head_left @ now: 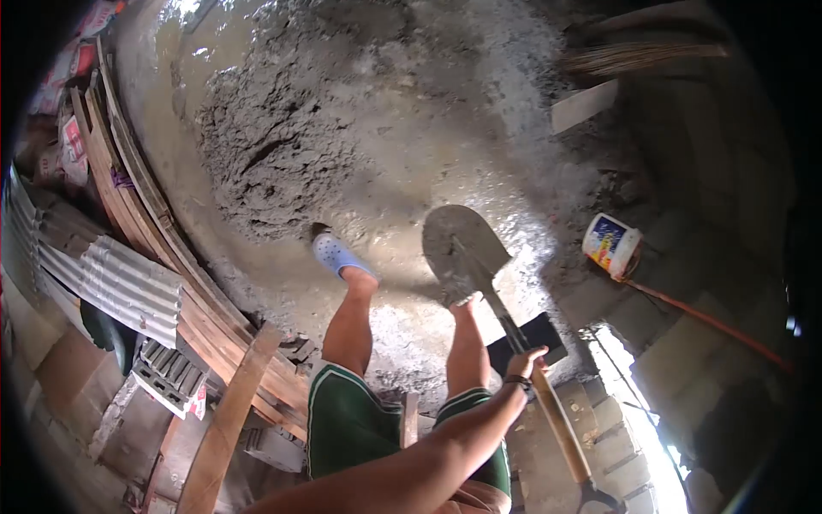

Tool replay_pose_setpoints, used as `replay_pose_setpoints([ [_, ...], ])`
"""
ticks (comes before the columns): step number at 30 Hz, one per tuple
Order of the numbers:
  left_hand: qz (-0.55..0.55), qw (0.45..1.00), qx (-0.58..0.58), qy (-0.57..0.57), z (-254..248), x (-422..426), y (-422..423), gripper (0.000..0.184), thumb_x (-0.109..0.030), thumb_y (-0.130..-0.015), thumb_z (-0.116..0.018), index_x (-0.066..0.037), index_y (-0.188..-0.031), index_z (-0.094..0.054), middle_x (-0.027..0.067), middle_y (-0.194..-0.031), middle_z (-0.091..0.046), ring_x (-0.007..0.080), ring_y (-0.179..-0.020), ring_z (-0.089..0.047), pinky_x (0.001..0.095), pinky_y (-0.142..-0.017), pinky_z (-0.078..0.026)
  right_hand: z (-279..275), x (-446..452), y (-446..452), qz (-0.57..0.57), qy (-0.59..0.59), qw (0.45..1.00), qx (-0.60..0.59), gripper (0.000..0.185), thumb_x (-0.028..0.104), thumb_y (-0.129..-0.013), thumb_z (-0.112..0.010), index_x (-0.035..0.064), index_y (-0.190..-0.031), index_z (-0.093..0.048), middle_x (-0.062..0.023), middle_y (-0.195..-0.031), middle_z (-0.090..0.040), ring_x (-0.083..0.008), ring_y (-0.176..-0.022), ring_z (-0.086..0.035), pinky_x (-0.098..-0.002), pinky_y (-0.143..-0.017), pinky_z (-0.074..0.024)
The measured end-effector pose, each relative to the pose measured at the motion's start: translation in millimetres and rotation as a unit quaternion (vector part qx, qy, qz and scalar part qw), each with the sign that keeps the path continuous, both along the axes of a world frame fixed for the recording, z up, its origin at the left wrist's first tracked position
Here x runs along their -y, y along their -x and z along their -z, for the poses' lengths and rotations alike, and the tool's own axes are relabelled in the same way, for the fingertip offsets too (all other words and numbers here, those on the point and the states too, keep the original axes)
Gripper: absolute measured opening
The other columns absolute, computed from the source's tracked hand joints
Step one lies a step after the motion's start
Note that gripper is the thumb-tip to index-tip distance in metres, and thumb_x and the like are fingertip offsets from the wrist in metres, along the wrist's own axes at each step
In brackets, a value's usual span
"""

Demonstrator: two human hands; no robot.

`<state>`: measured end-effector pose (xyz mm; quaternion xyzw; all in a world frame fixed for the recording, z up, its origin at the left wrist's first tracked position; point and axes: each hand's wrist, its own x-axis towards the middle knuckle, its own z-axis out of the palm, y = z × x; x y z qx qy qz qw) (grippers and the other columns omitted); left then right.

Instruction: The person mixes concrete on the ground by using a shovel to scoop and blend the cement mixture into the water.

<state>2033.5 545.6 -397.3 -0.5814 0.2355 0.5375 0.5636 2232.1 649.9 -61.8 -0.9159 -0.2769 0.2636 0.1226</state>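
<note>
My left arm reaches across from the lower left, and my left hand [526, 367] is closed around the shaft of a shovel [562, 424]. A dark band circles that wrist. The shovel's rounded metal blade lies face up on the wet floor, just ahead of my right foot. Its wooden shaft runs back to a dark grip at the bottom edge. My right hand is out of view. Ahead and to the left spreads a rough heap of wet grey mortar [278, 150]. My left foot, in a light blue clog [334, 254], stands at the heap's near edge.
Long wooden planks [150, 210] line the left side, beside a corrugated metal sheet [128, 287] and a hollow block [167, 377]. A white labelled bucket [610, 244] lies tipped at right. A bundle of thin sticks [642, 58] rests at upper right.
</note>
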Motion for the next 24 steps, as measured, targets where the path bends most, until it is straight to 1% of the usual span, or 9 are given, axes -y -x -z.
replay_pose_setpoints([
  [2, 0.019, 0.999, 0.007, 0.029, 16.9, 14.9, 38.2, 0.023, -0.018, -0.078, -0.076, -0.007, -0.074, -0.057, 0.0061, -0.060, -0.050, 0.0221, -0.047, -0.054, 0.0356, -0.045, -0.048, 61.6, 6.2, 16.0, -0.045, 0.002, 0.999, -0.013, 0.029, 0.034, -0.090, -0.060, 0.0098, -0.077, -0.049, -0.0007, -0.056, -0.043, -0.0138, -0.042, -0.039, -0.0300, -0.041, -0.0359],
  [6, -0.108, 0.957, -0.269, -0.002, 182.5, 147.6, 228.9, 0.027, -0.029, -0.082, -0.067, -0.005, -0.082, -0.055, 0.0070, -0.072, -0.052, 0.0223, -0.062, -0.055, 0.0368, -0.058, -0.049, 236.8, 58.0, 134.4, -0.116, 0.062, 0.985, -0.115, 0.024, 0.028, -0.091, -0.058, 0.0085, -0.077, -0.052, -0.0009, -0.054, -0.043, -0.0132, -0.039, -0.038, -0.0303, -0.038, -0.0343],
  [9, -0.087, 0.942, -0.325, 0.011, 220.6, 232.1, 345.6, 0.034, -0.038, -0.085, -0.060, -0.004, -0.089, -0.053, 0.0077, -0.081, -0.054, 0.0225, -0.073, -0.056, 0.0377, -0.068, -0.050, 284.2, 102.2, 219.0, -0.131, 0.066, 0.950, -0.275, 0.022, 0.024, -0.088, -0.057, 0.0087, -0.072, -0.052, -0.0013, -0.050, -0.041, -0.0142, -0.037, -0.038, -0.0293, -0.037, -0.0341],
  [14, 0.003, 0.947, -0.221, 0.232, 157.5, 216.9, 345.5, 0.025, -0.015, -0.078, -0.071, -0.010, -0.077, -0.046, 0.0020, -0.071, -0.045, 0.0173, -0.058, -0.047, 0.0374, -0.061, -0.048, 270.9, 103.5, 177.6, -0.049, 0.067, 0.949, -0.306, 0.026, 0.027, -0.085, -0.060, 0.0134, -0.068, -0.046, 0.0017, -0.050, -0.037, -0.0098, -0.040, -0.037, -0.0255, -0.038, -0.0318],
  [19, -0.137, 0.945, -0.248, 0.164, 55.2, 174.8, 375.1, 0.023, -0.004, -0.078, -0.069, -0.012, -0.072, -0.049, -0.0004, -0.061, -0.047, 0.0160, -0.055, -0.048, 0.0332, -0.057, -0.046, 200.6, 25.7, 186.2, -0.220, -0.001, 0.919, -0.329, 0.025, 0.027, -0.091, -0.060, 0.0083, -0.075, -0.053, -0.0017, -0.060, -0.050, -0.0088, -0.049, -0.046, -0.0247, -0.047, -0.0407],
  [20, -0.163, 0.942, -0.262, 0.134, 14.7, 154.9, 392.1, 0.023, -0.005, -0.080, -0.067, -0.012, -0.070, -0.048, -0.0004, -0.061, -0.048, 0.0139, -0.052, -0.048, 0.0296, -0.054, -0.046, 152.5, 22.5, 244.9, -0.128, -0.090, 0.966, -0.207, 0.020, 0.019, -0.090, -0.055, 0.0053, -0.077, -0.055, -0.0041, -0.071, -0.054, -0.0093, -0.059, -0.050, -0.0251, -0.052, -0.0428],
  [22, -0.272, 0.897, -0.347, -0.026, -10.0, 153.3, 416.8, 0.021, -0.010, -0.086, -0.062, -0.013, -0.069, -0.049, -0.0009, -0.062, -0.050, 0.0117, -0.052, -0.049, 0.0281, -0.054, -0.047, 115.4, -3.0, 228.2, -0.449, -0.126, 0.852, -0.238, 0.009, 0.010, -0.085, -0.050, 0.0045, -0.081, -0.057, -0.0056, -0.077, -0.055, -0.0126, -0.064, -0.052, -0.0299, -0.057, -0.0468],
  [23, -0.340, 0.866, -0.350, -0.106, -28.7, 149.5, 430.9, 0.021, -0.012, -0.088, -0.060, -0.013, -0.070, -0.049, -0.0012, -0.063, -0.051, 0.0112, -0.052, -0.049, 0.0283, -0.053, -0.048, 85.5, -11.5, 263.1, -0.627, -0.197, 0.741, -0.138, 0.008, 0.007, -0.082, -0.049, 0.0049, -0.082, -0.056, -0.0055, -0.075, -0.054, -0.0140, -0.065, -0.052, -0.0319, -0.059, -0.0482],
  [24, -0.345, 0.862, -0.355, -0.110, -32.2, 155.0, 440.7, 0.021, -0.012, -0.088, -0.060, -0.013, -0.070, -0.049, -0.0012, -0.063, -0.051, 0.0112, -0.052, -0.049, 0.0283, -0.053, -0.048, 69.4, -19.4, 288.0, -0.725, -0.230, 0.603, -0.241, 0.006, 0.012, -0.076, -0.059, 0.0084, -0.080, -0.056, -0.0031, -0.074, -0.053, -0.0166, -0.064, -0.054, -0.0333, -0.060, -0.0483],
])
